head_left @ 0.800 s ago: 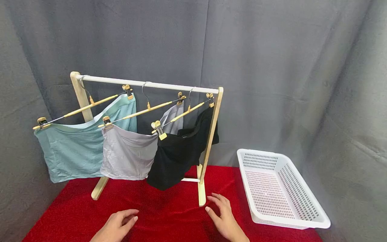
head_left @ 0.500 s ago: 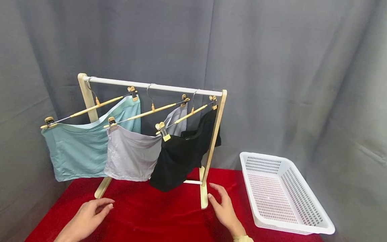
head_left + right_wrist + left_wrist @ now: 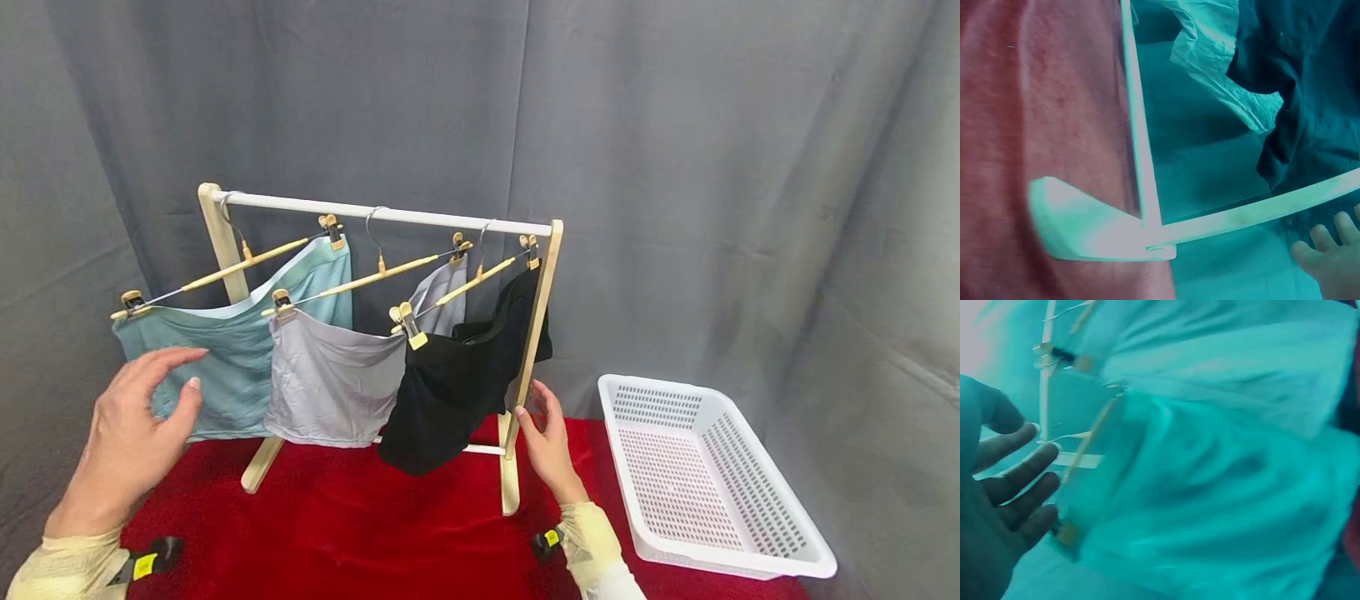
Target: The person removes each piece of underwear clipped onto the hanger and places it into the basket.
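Observation:
My left hand (image 3: 131, 425) is raised in front of the teal shorts (image 3: 240, 367), thumb and fingers spread apart and nothing between them. In the left wrist view its fingers (image 3: 1029, 472) are loosely bent beside the clip hanger (image 3: 1088, 440) that bears the teal shorts. My right hand (image 3: 551, 437) is beside the right upright (image 3: 536, 333) of a small wooden rack, its thumb right at the post. The right wrist view has those fingers (image 3: 1322, 237) extended close to the post. Grey shorts (image 3: 330, 375) and black shorts (image 3: 450, 392) hang from two more clip hangers on the white rail (image 3: 322, 205).
A white perforated basket (image 3: 630, 492) stands to the right of the rack on the red cloth (image 3: 360, 525). The rack's wooden feet (image 3: 262, 467) rest on that cloth. A grey curtain (image 3: 675, 167) hangs close behind everything.
My left hand has moved left and then up to the teal shorts. My right hand has risen towards the right post. The view has shifted slightly; the hung shorts stay on the rail.

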`<move>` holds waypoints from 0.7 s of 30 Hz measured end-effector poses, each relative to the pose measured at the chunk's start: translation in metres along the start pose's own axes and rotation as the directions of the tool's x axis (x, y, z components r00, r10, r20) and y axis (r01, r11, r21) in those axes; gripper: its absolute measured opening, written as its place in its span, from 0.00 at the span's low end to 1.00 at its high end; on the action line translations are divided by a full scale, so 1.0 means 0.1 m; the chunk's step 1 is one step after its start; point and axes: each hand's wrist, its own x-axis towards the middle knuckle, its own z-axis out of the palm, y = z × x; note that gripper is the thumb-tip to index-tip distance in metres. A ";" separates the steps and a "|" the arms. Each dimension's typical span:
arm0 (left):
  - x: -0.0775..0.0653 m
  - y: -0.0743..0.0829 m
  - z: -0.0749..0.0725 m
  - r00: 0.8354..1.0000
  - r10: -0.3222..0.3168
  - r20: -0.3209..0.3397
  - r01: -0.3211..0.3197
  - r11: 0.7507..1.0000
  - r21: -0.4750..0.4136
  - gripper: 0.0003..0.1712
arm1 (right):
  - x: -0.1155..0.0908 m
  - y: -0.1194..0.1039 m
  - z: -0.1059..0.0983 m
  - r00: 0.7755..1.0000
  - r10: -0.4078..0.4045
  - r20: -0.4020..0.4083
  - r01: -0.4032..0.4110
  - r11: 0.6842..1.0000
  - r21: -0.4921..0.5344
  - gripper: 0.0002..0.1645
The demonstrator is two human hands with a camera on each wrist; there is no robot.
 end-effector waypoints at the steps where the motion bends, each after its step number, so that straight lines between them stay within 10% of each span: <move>1: 0.07 0.02 -0.02 0.999 0.018 -0.030 -0.018 1.000 -0.010 0.18 | 0.03 0.01 0.01 1.000 0.001 -0.003 -0.001 1.000 0.006 0.31; 12: 0.67 -0.01 -0.07 0.956 0.165 -0.241 -0.139 0.983 0.120 0.17 | 0.25 0.16 0.07 0.993 -0.109 0.055 0.103 0.990 0.097 0.24; 21: 0.73 -0.32 0.02 0.963 -0.141 -0.229 0.173 0.977 0.127 0.23 | 0.26 0.20 0.03 0.990 -0.121 0.074 0.115 0.990 0.079 0.24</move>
